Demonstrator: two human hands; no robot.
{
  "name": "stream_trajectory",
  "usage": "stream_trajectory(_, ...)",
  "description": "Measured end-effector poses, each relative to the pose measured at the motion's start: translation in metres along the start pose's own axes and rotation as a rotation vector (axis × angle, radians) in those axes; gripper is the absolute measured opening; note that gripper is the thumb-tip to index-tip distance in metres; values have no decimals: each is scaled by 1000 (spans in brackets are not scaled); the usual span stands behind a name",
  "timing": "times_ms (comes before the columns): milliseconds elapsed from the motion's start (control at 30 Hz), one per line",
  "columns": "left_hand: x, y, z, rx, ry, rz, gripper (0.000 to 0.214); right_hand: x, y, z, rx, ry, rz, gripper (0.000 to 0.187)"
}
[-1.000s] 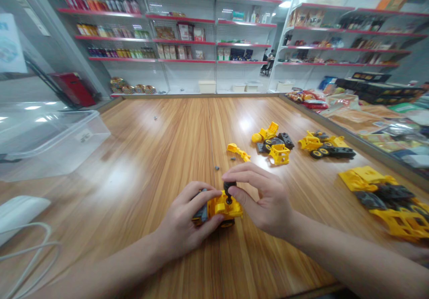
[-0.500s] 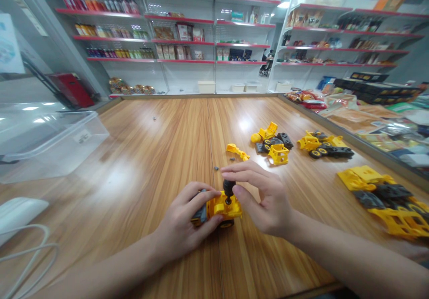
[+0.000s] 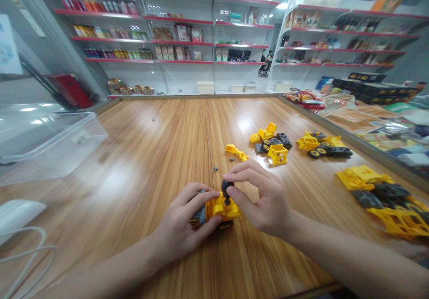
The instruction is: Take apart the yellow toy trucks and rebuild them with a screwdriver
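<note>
My left hand point(image 3: 187, 216) is closed around the rear of a yellow toy truck point(image 3: 217, 208) with grey and black parts, keeping it on the table. Upright on the truck's top stands a short black screwdriver point(image 3: 227, 188), its tip down at the yellow body. Thumb and fingers of my right hand point(image 3: 259, 196) pinch the screwdriver's handle. A small grey piece point(image 3: 215, 169) lies just beyond the truck, with another point(image 3: 231, 159) close to a yellow jointed toy arm point(image 3: 236, 152).
Piles of yellow and black toy vehicle parts lie at right: one point(image 3: 277, 154) farther back, one point(image 3: 321, 146) beside it, one point(image 3: 385, 191) nearer. A clear plastic bin point(image 3: 77, 145) stands at left, above a white device point(image 3: 20, 214) with a cable. Packaged goods point(image 3: 351, 109) lie beyond the right edge.
The screwdriver's handle leans slightly more to the left, and my right fingers have shifted around it. My left hand still holds the toy truck in the same place.
</note>
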State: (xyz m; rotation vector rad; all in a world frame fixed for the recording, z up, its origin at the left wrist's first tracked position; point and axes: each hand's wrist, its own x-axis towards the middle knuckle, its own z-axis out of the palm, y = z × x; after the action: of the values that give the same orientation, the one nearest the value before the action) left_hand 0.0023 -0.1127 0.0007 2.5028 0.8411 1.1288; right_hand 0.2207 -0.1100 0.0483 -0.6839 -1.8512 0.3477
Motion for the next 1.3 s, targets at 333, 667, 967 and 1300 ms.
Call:
stream_trajectory(333,1,-1,1,-1,-1,1,42,1,0,1,6,12,-3,19)
stream_trajectory(667,2,1,-1,-2,11,7,42,2,-2,2,0,20,-21,14)
stream_trajectory(967,0,-1,0,-15,3,-12,43,-2,-2,1,32,6,-20,17)
stream_trajectory(1300,1,0,0,-8,4,-3,41,2,-4,-1,-5,-44,-4,22)
